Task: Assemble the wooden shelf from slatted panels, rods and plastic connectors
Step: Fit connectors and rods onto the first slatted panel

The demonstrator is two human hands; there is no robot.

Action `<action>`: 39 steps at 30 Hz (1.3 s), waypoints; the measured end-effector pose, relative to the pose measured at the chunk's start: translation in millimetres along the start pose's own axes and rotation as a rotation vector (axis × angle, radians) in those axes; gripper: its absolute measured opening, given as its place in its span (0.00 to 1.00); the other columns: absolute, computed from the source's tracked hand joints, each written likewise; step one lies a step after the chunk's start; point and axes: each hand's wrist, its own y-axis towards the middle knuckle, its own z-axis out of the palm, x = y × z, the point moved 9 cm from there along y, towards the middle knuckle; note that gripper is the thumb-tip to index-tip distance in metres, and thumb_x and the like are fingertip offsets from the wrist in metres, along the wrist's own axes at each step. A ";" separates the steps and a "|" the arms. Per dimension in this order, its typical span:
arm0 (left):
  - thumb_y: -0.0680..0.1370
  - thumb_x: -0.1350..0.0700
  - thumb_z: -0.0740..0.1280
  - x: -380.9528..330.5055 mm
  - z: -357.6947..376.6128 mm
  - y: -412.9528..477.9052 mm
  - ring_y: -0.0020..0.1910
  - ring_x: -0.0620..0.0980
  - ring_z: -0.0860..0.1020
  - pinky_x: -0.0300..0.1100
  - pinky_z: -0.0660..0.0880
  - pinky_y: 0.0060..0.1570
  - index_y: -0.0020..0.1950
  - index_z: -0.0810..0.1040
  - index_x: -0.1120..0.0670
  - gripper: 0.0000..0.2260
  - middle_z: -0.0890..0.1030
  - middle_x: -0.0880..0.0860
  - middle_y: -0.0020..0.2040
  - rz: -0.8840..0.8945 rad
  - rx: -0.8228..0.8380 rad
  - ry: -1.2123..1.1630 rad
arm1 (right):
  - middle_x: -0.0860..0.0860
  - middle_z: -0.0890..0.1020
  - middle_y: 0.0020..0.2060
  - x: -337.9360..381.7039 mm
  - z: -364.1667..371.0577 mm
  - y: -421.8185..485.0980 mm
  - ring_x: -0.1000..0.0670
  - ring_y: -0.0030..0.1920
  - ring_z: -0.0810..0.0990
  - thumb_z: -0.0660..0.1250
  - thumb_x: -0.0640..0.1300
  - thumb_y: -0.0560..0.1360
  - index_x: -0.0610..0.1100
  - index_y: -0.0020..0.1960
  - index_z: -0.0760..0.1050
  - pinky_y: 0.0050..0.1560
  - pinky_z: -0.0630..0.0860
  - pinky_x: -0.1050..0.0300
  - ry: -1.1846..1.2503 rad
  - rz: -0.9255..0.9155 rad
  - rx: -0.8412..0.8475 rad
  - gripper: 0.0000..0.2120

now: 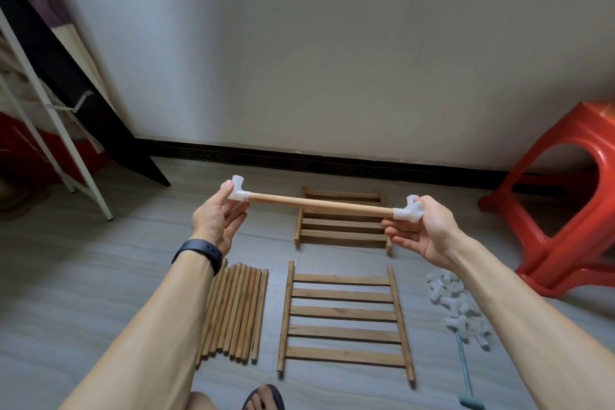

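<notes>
Head view: round wooden rod (319, 205), white plastic connectors (238, 194).

Your forearms are bare right up to the left hand (216, 220) and the right hand (429, 236). On your left wrist you wear a dark, matte wristband (199, 254) with small round holes along its strap. At the near edge, your foot sits in a dark thong sandal (278, 397), toes bare, just right of a bare knee (199, 402).
</notes>
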 end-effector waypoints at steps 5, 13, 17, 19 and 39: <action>0.75 0.50 0.75 -1.4 5.3 -7.7 0.48 0.52 0.86 0.44 0.80 0.50 0.56 0.81 0.54 0.12 0.87 0.56 0.48 0.030 -0.008 0.021 | 0.35 0.83 0.39 7.6 -4.5 5.8 0.42 0.33 0.80 0.53 0.37 0.77 0.41 0.38 0.72 0.42 0.78 0.50 0.059 -0.030 -0.057 0.13; 0.76 0.49 0.74 -7.1 15.5 -22.6 0.47 0.52 0.86 0.46 0.80 0.51 0.52 0.82 0.53 0.10 0.87 0.56 0.46 0.045 0.003 0.028 | 0.38 0.82 0.30 14.7 -9.6 5.6 0.42 0.33 0.78 0.47 0.45 0.80 0.33 0.45 0.74 0.40 0.77 0.50 0.124 -0.103 -0.103 0.22; 0.77 0.50 0.73 -8.5 18.6 -26.3 0.48 0.52 0.86 0.46 0.80 0.54 0.53 0.82 0.54 0.10 0.87 0.56 0.47 0.058 0.013 0.018 | 0.38 0.83 0.30 14.0 -9.3 2.8 0.42 0.33 0.78 0.47 0.46 0.80 0.32 0.45 0.75 0.39 0.76 0.51 0.120 -0.094 -0.094 0.23; 0.76 0.50 0.73 -7.9 18.3 -26.7 0.48 0.53 0.86 0.46 0.80 0.55 0.53 0.82 0.55 0.11 0.87 0.57 0.48 0.061 0.004 0.009 | 0.38 0.83 0.30 13.2 -8.6 1.2 0.42 0.32 0.78 0.47 0.45 0.80 0.33 0.45 0.75 0.38 0.76 0.52 0.099 -0.075 -0.098 0.22; 0.80 0.53 0.68 9.2 13.1 -8.8 0.54 0.57 0.83 0.47 0.79 0.52 0.68 0.75 0.56 0.17 0.84 0.59 0.53 -0.044 0.093 -0.108 | 0.37 0.84 0.39 12.6 -6.3 14.2 0.43 0.37 0.81 0.53 0.51 0.84 0.37 0.51 0.78 0.43 0.78 0.51 0.159 -0.082 0.007 0.21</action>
